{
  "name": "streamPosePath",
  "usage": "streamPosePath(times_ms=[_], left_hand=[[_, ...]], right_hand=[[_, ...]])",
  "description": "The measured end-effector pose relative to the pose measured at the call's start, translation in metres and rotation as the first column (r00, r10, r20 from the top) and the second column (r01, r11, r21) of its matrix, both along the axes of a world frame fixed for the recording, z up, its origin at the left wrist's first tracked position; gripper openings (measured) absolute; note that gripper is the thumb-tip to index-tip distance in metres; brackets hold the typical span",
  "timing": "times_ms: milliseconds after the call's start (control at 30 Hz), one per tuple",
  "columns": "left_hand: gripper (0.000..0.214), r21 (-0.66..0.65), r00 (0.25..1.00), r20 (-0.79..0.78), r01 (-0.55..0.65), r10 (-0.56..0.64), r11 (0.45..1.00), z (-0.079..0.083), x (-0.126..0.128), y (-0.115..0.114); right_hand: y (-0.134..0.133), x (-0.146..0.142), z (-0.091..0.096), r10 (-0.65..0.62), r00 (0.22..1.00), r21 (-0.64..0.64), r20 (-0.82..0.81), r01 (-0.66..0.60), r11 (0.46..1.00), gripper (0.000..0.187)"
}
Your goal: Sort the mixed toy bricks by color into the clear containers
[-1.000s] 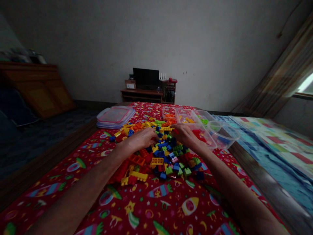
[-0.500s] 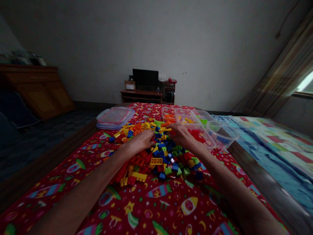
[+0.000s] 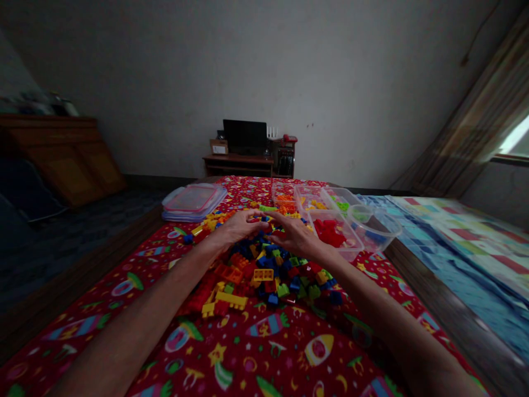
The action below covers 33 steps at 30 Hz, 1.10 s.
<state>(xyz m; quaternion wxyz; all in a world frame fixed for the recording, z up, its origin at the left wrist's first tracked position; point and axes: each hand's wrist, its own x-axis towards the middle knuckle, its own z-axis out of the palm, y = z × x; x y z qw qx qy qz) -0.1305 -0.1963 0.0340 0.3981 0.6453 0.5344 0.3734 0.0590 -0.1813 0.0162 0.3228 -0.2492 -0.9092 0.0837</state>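
A heap of toy building bricks in yellow, red, blue, green and orange covers the middle of the table. Over its far half, my left hand is curved, thumb and fingers apart, with no brick visible in it. My right hand faces it from the other side, fingers stretched toward the left fingertips and thumb lower. The fingertips nearly meet; whether they touch is unclear. To the right stands a clear divided container, with red bricks, yellow bricks and green bricks in separate compartments.
A round clear tub holding blue bricks stands at the table's right edge. Stacked lids lie at the far left on the red patterned cloth. Beyond are a desk with a monitor and, at right, a bed.
Both hands have come closer together and lifted slightly off the bricks. My left thumb and fingers have spread apart. The red bricks in the container are more exposed.
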Motion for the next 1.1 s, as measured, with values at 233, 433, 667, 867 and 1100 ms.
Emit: streamPosePath(times_ms=[233, 433, 667, 867, 1100], left_hand=[[0.058, -0.020, 0.994, 0.087, 0.061, -0.059, 0.998, -0.006, 0.003, -0.001], [0.043, -0.027, 0.995, 0.103, 0.019, -0.016, 0.999, -0.016, 0.001, 0.008], [0.057, 0.144, 0.985, -0.171, -0.003, 0.028, 0.990, -0.012, 0.016, -0.002], [0.061, 0.164, 0.952, -0.303, 0.020, 0.031, 0.986, -0.005, 0.017, -0.007], [0.036, 0.148, 0.690, -0.721, 0.249, -0.068, 0.957, 0.023, 0.002, -0.030]], right_hand=[[-0.002, -0.001, 0.004, -0.167, 0.986, -0.072, 0.015, 0.168, 0.983, 0.025], [0.010, 0.001, 0.000, -0.227, 0.974, -0.191, -0.018, 0.220, 0.957, 0.023], [0.000, -0.007, -0.001, -0.061, 0.996, -0.210, -0.066, 0.046, 0.977, 0.031], [0.000, -0.003, 0.002, -0.018, 0.998, -0.197, -0.063, 0.006, 0.980, 0.023], [0.008, 0.013, 0.016, -0.163, 0.987, -0.156, 0.009, 0.163, 0.974, 0.025]])
